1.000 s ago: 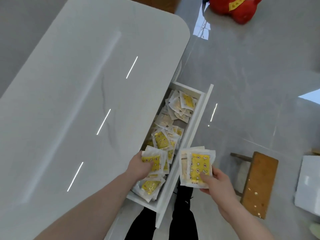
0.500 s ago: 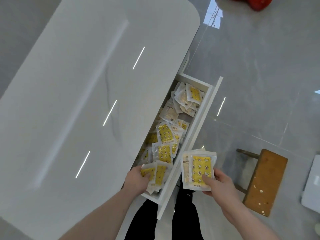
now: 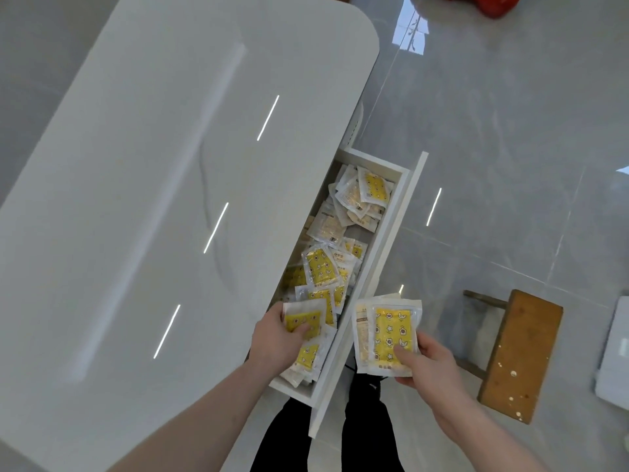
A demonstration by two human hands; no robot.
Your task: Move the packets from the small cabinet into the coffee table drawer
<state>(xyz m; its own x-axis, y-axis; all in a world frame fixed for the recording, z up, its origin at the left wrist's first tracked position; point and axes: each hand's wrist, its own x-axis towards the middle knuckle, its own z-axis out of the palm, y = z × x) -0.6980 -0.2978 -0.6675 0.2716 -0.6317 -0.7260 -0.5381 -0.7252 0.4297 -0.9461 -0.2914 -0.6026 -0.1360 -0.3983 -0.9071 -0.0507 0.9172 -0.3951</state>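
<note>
With the left hand gripping one packet above the open drawer and the right hand pinching a stack, apparently two, outside its front, loosening either grip risks floor drops.

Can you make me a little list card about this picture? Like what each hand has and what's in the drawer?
Left hand: holds a yellow-and-clear plastic packet over the drawer
Right hand: holds a small stack of yellow packets outside the drawer
White coffee table drawer: open, many loose packets inside
Glossy white tabletop: bare
Brown wooden stool: on the grey floor
</note>
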